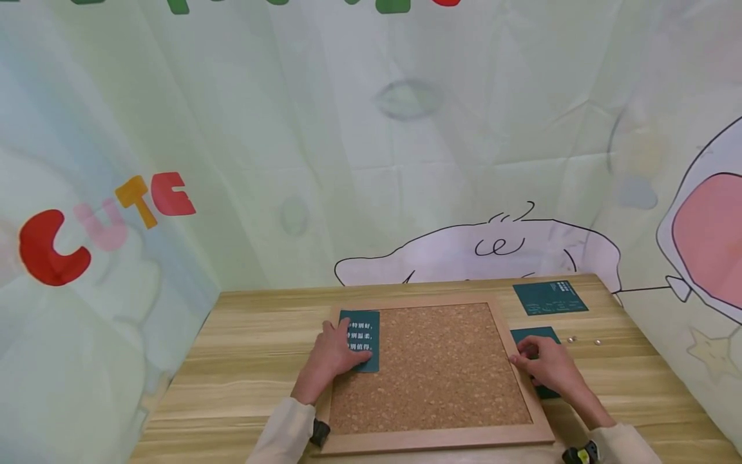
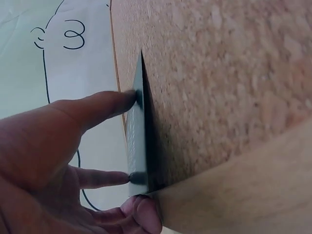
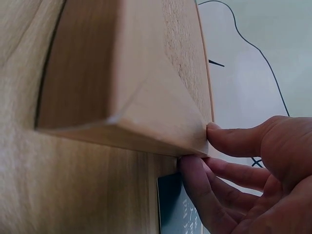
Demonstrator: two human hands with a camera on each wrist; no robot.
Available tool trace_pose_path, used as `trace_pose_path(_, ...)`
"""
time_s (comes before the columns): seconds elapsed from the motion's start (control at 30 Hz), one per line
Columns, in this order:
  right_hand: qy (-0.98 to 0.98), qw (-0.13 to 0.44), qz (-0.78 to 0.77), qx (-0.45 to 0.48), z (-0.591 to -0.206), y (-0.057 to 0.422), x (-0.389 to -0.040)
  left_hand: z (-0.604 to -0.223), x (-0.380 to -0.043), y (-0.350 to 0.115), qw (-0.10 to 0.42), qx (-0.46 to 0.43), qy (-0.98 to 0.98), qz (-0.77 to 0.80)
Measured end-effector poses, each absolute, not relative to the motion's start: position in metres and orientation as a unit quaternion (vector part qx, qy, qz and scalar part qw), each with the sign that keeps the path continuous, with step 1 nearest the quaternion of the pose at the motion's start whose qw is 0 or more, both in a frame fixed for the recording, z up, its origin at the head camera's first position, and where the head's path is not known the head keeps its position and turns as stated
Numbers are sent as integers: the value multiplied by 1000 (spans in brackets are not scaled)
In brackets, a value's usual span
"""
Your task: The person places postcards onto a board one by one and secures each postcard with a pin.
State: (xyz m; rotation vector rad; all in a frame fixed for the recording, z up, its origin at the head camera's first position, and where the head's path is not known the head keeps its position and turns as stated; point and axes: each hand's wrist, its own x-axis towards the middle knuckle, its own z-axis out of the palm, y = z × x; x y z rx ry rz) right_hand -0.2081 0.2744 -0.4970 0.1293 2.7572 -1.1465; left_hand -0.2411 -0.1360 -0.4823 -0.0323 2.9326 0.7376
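Note:
A cork board (image 1: 440, 367) with a pale wooden frame lies on the table. Over its upper left corner is a dark green card (image 1: 365, 317) with white printed characters. My left hand (image 1: 327, 354) presses the card with its thumb and a finger extended, while other fingers are at the frame's outer edge. Seen from the left wrist, the card (image 2: 138, 146) stands slightly off the cork along one side. My right hand (image 1: 547, 365) grips the right side of the frame, thumb (image 3: 234, 141) on top and fingers against the outer side. Beneath that hand lies a second green card (image 1: 536, 332), partly covered.
A third green card (image 1: 551, 299) rests at the table's back right. Several small shiny pieces, perhaps pins (image 1: 572, 339), are scattered right of the board. Printed curtains (image 1: 290, 161) hang behind and beside the wooden table (image 1: 232, 361).

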Motion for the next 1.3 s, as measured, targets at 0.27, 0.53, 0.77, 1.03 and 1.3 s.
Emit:
trace_pose_path(0.27,920,74,-381,43,-497,274,-207,-485,-242,-140,67,-7,969,238)
trace_pose_path(0.53,920,66,-384,39,-498,274,-205,-484,-243,-141,78,-18,971,226)
trace_pose_path(0.77,921,66,-383,39,-496,273,-205,-483,-240,-142,51,-11,981,189)
trace_pose_path(1.03,921,71,-381,44,-499,274,-207,-487,-238,-145,22,-6,982,188)
trace_pose_path(1.3,918,73,-389,36,-503,279,-208,-488,-239,-146,52,-29,974,219)
